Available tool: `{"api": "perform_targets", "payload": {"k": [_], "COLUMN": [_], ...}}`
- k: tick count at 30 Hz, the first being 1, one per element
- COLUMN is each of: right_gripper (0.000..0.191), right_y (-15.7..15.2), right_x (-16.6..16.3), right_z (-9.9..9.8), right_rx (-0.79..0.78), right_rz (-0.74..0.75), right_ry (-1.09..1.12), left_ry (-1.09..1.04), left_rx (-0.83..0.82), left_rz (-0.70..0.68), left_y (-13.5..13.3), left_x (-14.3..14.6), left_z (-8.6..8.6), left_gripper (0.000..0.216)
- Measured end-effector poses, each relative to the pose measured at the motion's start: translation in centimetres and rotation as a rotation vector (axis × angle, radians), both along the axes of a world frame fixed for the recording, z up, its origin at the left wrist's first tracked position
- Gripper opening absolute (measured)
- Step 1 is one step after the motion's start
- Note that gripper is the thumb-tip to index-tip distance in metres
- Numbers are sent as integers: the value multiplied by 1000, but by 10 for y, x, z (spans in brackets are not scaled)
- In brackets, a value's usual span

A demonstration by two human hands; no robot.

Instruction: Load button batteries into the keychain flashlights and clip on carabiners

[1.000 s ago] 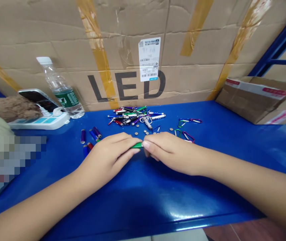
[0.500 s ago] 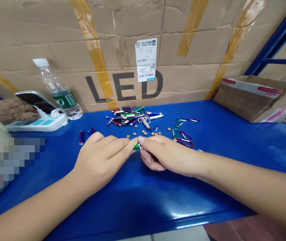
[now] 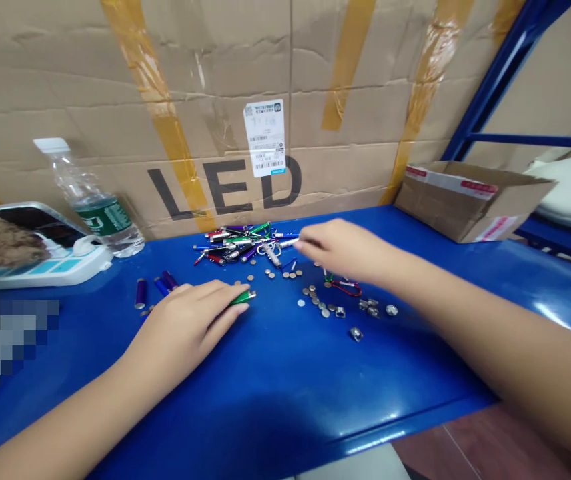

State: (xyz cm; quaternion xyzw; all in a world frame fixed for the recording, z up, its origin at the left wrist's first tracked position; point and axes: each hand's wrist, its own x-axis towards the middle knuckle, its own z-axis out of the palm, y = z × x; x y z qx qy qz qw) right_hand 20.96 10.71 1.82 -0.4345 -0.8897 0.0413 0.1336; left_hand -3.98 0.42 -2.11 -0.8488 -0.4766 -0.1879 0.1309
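My left hand (image 3: 193,313) is closed round a small green metal flashlight tube (image 3: 243,297), whose silver end sticks out past the fingers. My right hand (image 3: 340,252) is over the right side of a pile of small coloured keychain flashlights (image 3: 230,248). Its fingers are curled together and slightly blurred; what they hold, if anything, is hidden. Below its wrist shows part of a red carabiner (image 3: 349,289). Several button cells (image 3: 315,301) and shiny metal clips (image 3: 356,334) lie scattered nearer me. Purple tubes (image 3: 140,293) stand and lean beside my left hand.
A large cardboard box (image 3: 205,100) marked LED walls off the back of the blue table (image 3: 275,400). At left are a water bottle (image 3: 110,217), a power strip (image 3: 85,267) and a phone (image 3: 40,223). An open small carton (image 3: 450,207) sits at right.
My hands have moved apart. The right hand let go of the green tube and went up and right toward the pile; the left keeps hold of it. The view has shifted slightly right.
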Motion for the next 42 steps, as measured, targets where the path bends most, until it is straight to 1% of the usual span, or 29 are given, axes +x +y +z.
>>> {"api": "perform_targets", "payload": {"k": [1, 3, 5, 6, 10, 15, 17, 19, 20, 23, 25, 26, 28, 30, 31, 32, 33, 35, 36, 39, 42], "right_gripper": [29, 25, 17, 17, 20, 15, 10, 7, 7, 6, 5, 9, 27, 46, 49, 47, 41, 26, 22, 18, 10], "right_y": [10, 27, 37, 40, 40, 36, 34, 31, 27, 13, 2, -3, -11, -14, -15, -15, -15, -16, -17, -24, -34], "right_x": [11, 30, 43, 46, 40, 29, 28, 27, 25, 12, 1, -4, -13, -17, -18, -18, -18, -20, -22, -29, -36], "right_z": [3, 4, 1, -2, -10, -8, -5, -2, -1, -1, -4, -6, -11, -15, -16, -17, -18, -19, -19, -21, -22], "right_rx": [15, -42, -152, -175, -172, -149, -138, -166, -216, -483, -649, -711, -782, -813, -821, -826, -829, -830, -827, -830, -850], "right_rz": [-62, -121, -104, -98, -92, -120, -114, -65, -23, 146, 246, 280, 312, 306, 298, 294, 297, 336, 363, 418, 367], "right_ry": [-43, -163, -280, -309, -335, -424, -337, -129, -3, 332, 486, 536, 608, 646, 649, 645, 644, 662, 689, 818, 915], "left_ry": [-13, -39, -54, -57, -44, -29, -24, -20, -17, 0, 15, 21, 31, 31, 26, 14, -4, -72, -120, -274, -373], "left_rx": [-20, -46, -65, -74, -88, -84, -81, -85, -90, -106, -113, -117, -127, -143, -152, -164, -179, -227, -259, -337, -328], "left_rz": [13, 27, 29, 30, 34, 16, -1, -17, -27, -66, -91, -101, -118, -131, -132, -130, -124, -89, -57, 60, 141], "left_y": [0, 0, -1, -1, -1, 0, 0, 0, 0, -2, -3, -4, -6, -7, -7, -7, -6, -6, -6, -8, -11], "left_x": [-1, -3, -3, -3, -3, -2, -1, 0, 0, 3, 5, 5, 6, 6, 6, 6, 7, 8, 10, 15, 18], "left_z": [0, 2, 3, 4, 3, 2, 3, 3, 3, 4, 4, 4, 5, 5, 5, 6, 6, 7, 8, 10, 11], "left_gripper": [40, 40, 40, 40, 40, 38, 37, 36, 35, 33, 32, 31, 30, 29, 29, 28, 28, 27, 27, 29, 28]}}
